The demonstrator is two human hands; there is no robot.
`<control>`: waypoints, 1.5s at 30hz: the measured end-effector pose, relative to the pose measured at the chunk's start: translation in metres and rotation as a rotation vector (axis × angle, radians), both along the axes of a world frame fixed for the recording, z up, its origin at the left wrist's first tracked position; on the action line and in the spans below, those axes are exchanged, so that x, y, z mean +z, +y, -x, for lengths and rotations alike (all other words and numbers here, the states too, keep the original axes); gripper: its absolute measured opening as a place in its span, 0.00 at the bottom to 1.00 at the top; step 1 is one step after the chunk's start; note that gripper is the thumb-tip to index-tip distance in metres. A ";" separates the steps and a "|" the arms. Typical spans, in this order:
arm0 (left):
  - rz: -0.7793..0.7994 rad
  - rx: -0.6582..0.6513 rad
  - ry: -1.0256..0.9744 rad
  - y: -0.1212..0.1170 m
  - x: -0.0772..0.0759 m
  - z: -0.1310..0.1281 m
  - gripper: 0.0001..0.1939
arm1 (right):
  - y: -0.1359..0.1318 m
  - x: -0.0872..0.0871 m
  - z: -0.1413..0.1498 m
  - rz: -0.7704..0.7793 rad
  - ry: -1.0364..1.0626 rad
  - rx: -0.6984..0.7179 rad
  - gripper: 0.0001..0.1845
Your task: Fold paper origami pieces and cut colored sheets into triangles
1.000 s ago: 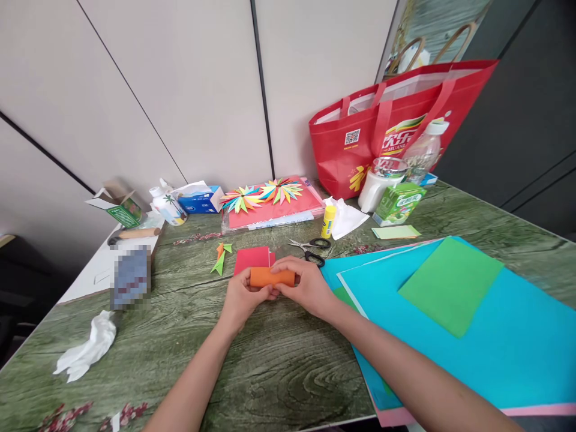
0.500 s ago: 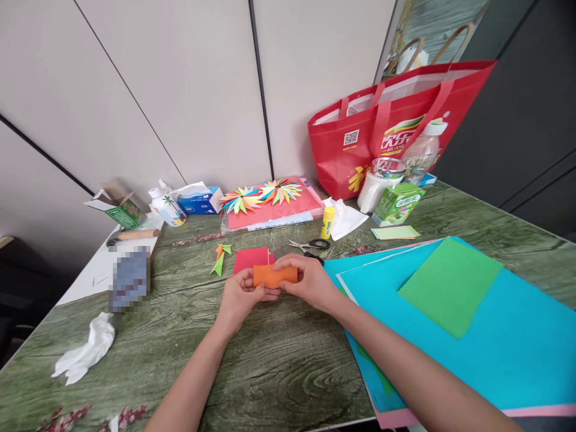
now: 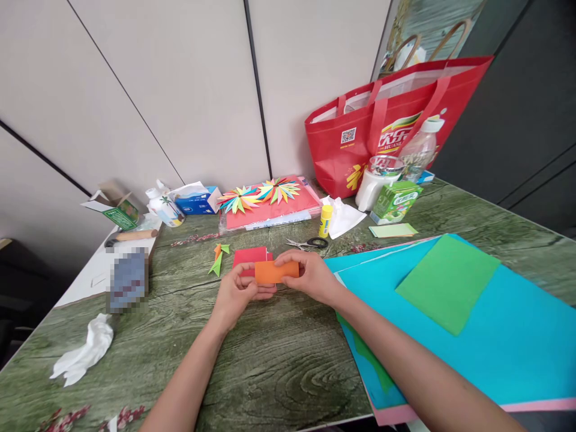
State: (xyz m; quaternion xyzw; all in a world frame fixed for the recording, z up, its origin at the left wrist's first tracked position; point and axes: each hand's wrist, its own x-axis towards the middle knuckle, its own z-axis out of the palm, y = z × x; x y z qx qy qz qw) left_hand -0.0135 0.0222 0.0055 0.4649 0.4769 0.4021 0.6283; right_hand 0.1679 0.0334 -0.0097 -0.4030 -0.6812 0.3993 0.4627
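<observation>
A folded strip of orange paper [image 3: 271, 272] is held just above the table between my two hands. My right hand [image 3: 314, 278] pinches its right end, the thumb on the near side and the fingers over the top. At its left end, my left hand [image 3: 236, 295] curls around the paper, with some fingers underneath. Directly behind lies red paper [image 3: 249, 256], partly covered by my left hand. Small green and orange folded paper pieces [image 3: 218, 262] rest to the left. Black-handled scissors [image 3: 310, 243] lie beyond my right hand, near an upright yellow glue stick [image 3: 324, 221].
Large blue sheets [image 3: 504, 360] with a green square [image 3: 450, 285] on top cover the right side. Along the back stand a red bag [image 3: 333, 156], a green box [image 3: 396, 202] and a blue tissue pack [image 3: 198, 202]. Paper stars [image 3: 279, 191] lie on a pink packet. A crumpled tissue [image 3: 85, 351] is at left.
The orange paper looks flatter and smoother. My right thumb has shifted rightward toward its end, and my left thumb has moved off its front face. The view has shifted slightly.
</observation>
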 end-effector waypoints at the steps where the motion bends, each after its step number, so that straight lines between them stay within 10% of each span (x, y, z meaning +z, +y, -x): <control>1: -0.004 0.008 -0.019 0.001 0.001 0.000 0.21 | 0.000 0.000 -0.001 0.002 -0.009 -0.010 0.16; 11: 0.054 -0.022 -0.029 -0.002 -0.004 -0.002 0.16 | -0.004 0.002 0.005 -0.086 -0.035 -0.233 0.14; 21: -0.068 -0.027 -0.103 -0.004 -0.006 -0.005 0.20 | -0.018 -0.003 0.019 -0.264 -0.202 -0.006 0.13; 45: -0.082 0.048 -0.083 0.000 -0.008 -0.001 0.24 | -0.004 -0.011 0.017 0.130 0.340 -0.138 0.10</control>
